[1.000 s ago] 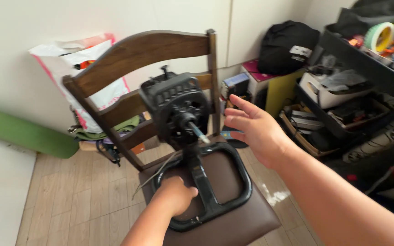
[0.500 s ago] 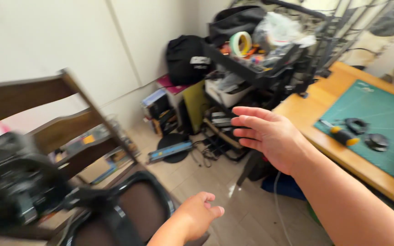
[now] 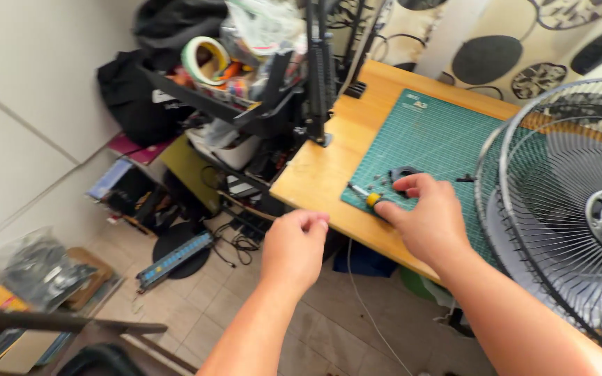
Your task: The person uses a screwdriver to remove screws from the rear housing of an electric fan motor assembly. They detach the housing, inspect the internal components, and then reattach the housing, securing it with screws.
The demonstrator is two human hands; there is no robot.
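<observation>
My right hand (image 3: 423, 217) lies on the green cutting mat (image 3: 440, 139) on the wooden table (image 3: 315, 177). Its thumb and fingers rest over the handle of a yellow-and-black screwdriver (image 3: 371, 199), whose tip points left. A black ring-shaped part (image 3: 404, 172) sits just beyond the fingertips. My left hand (image 3: 294, 245) hovers in the air in front of the table's near edge, loosely curled and holding nothing. A wire fan grille (image 3: 559, 202) with a round hub stands at the right, close to my right forearm.
A black shelf cart (image 3: 245, 104) crammed with tape rolls, bags and boxes stands left of the table. A power strip (image 3: 174, 259), cables and a black bag (image 3: 134, 97) lie on the floor. The wooden chair (image 3: 64, 327) shows at the bottom left.
The view swung right from the chair with the black fan motor to the table. My left hand let go of the fan base. My right hand dropped onto the mat over the screwdriver.
</observation>
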